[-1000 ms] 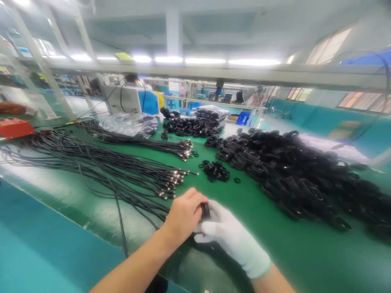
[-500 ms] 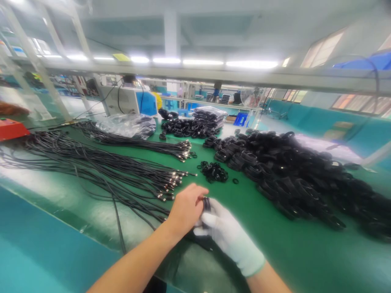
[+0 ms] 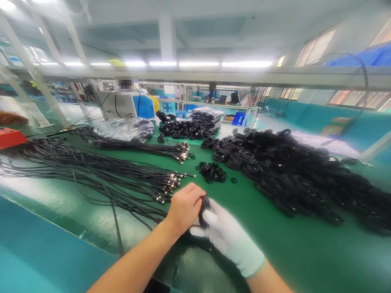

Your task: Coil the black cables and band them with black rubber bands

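A coiled black cable is held between my two hands low in the middle of the view, over the green bench top. My bare left hand curls its fingers over the coil's upper left side. My right hand, in a white glove, grips the same coil from the right with its thumb across the loops. The palms hide part of the coil. Left of my hands lie straight black cables with metal plug ends. Just beyond is a small heap of black rings.
A large pile of coiled cables spreads over the right side. Farther back are another cable pile, clear plastic bags and a white and blue machine. A red box sits at the left edge.
My left fingers have shifted slightly over the coil, and more of its loops show between my hands. The view has moved slightly.
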Tool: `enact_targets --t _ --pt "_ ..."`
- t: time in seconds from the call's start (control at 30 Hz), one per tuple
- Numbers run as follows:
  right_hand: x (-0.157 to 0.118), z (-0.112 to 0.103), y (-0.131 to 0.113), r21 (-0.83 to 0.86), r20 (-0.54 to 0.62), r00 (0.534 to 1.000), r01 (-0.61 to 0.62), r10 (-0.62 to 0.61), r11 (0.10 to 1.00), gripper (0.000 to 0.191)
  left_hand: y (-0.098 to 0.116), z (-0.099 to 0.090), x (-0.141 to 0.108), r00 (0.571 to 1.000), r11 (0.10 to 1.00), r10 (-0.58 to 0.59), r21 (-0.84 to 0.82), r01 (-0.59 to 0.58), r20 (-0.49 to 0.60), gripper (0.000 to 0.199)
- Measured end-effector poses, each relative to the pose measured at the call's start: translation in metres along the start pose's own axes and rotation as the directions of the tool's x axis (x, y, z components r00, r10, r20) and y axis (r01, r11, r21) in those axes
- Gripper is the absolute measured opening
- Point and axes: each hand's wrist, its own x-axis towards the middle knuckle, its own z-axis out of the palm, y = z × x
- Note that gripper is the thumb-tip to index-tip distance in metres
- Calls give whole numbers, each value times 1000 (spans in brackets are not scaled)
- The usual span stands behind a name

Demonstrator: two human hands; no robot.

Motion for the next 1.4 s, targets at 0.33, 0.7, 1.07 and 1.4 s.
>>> enact_targets --t 0.33,0.7,1.07,1.4 --pt "-1 4 -9 339 202 958 -263 203 903 42 -22 -51 19 782 668 6 -584 461 624 40" --pt "-1 -2 -14 -659 -248 959 -62 -138 750 49 -10 -46 17 871 829 -298 -346 439 391 29" --pt "-11 -59 -46 -886 -463 804 -421 -373 193 63 -26 -45 0 833 808 -419 -271 523 361 31" --pt "-10 -54 -51 -872 -478 833 -410 -280 268 78 -45 -42 5 847 831 -445 -219 512 290 28"
